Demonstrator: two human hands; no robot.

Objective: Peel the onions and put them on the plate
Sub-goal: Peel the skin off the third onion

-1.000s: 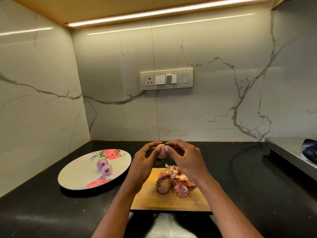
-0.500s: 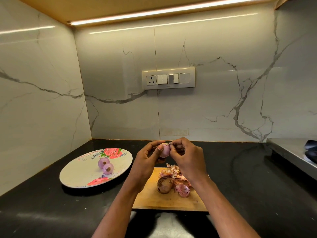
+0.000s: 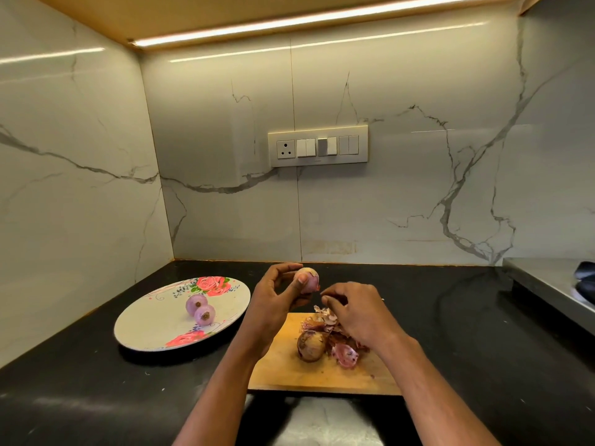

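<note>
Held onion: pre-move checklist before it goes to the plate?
1. Left hand grips the held onion in its fingertips, above the counter: ok.
2. Onion fully peeled: cannot tell; a reddish bit shows at its lower right edge.
3. Right hand off the onion, fingers curled, maybe pinching a scrap of skin: cannot tell.
4. Plate has bare room beside the two peeled onions: ok.
5. Path left to the plate free of obstacles: ok.
6. Unpeeled onion waits on the cutting board beside the peels: ok.
</note>
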